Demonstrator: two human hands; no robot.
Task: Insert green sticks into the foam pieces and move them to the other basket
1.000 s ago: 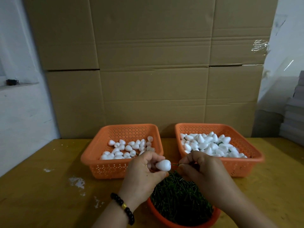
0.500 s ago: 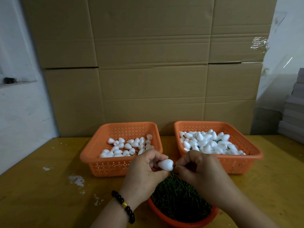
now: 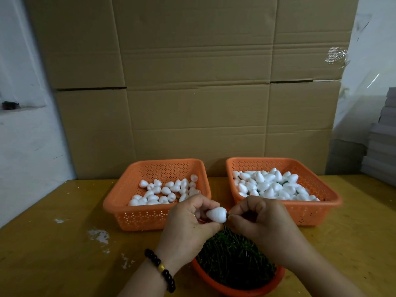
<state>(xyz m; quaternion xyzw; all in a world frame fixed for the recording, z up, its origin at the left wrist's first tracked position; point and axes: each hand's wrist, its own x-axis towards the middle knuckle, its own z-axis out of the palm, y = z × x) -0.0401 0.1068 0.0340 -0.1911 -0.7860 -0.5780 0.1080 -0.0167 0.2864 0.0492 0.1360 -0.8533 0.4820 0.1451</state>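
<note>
Two orange perforated baskets sit side by side on the yellow bench [image 3: 64,243], well back from the person. The left basket [image 3: 137,217] holds a loose, shallow layer of white foam pieces [image 3: 165,190]. The right basket [image 3: 304,213] is fuller, its foam pieces [image 3: 267,185] heaped, with bits of dark green showing between them. Nearest the person, a round orange bowl [image 3: 214,281] is packed with green sticks [image 3: 233,258]; its near rim runs off the bottom edge.

Above the bowl, between the baskets, the left hand [image 3: 188,221] has its fingers curled round a single white foam piece [image 3: 216,215], blunt end facing right. The right hand [image 3: 259,217] touches that end with fingers pinched together; a thin dark stick [image 3: 227,215] seems to be caught in the pinch at the foam, though too little of it shows to be sure. A dark beaded bracelet [image 3: 162,271] circles the left wrist.

Flattened cardboard [image 3: 192,82] stands upright behind the baskets and blocks the view beyond. White crumbs [image 3: 98,235] dot the bench on the left. A grey stack [image 3: 383,142] at the right is cut off by the frame, and a small dark object [image 3: 9,105] on the left wall ledge is too small to identify.
</note>
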